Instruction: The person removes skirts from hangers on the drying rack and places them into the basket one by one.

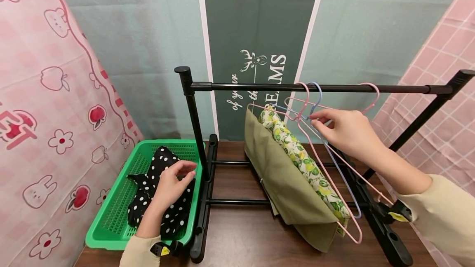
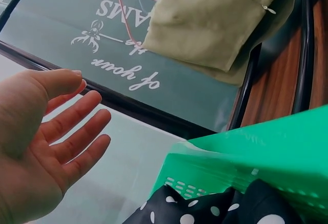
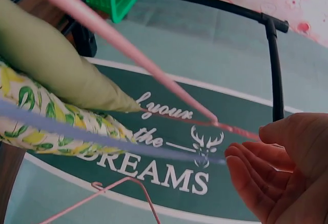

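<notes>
My right hand pinches the neck of a blue hanger just below the black rail, its fingertips at the wire in the right wrist view. A lemon-print cloth is draped over that hanger. In front of it, a pink hanger carries a folded olive-green cloth with a small zip pull. My left hand hovers over a green basket, fingers loosely bent and holding nothing. Inside the basket lies a black cloth with white dots.
The black garment rack stands on a brown wooden table, its left upright beside the basket. Another pink hanger hangs bare further right on the rail. Printed curtains enclose the back and both sides.
</notes>
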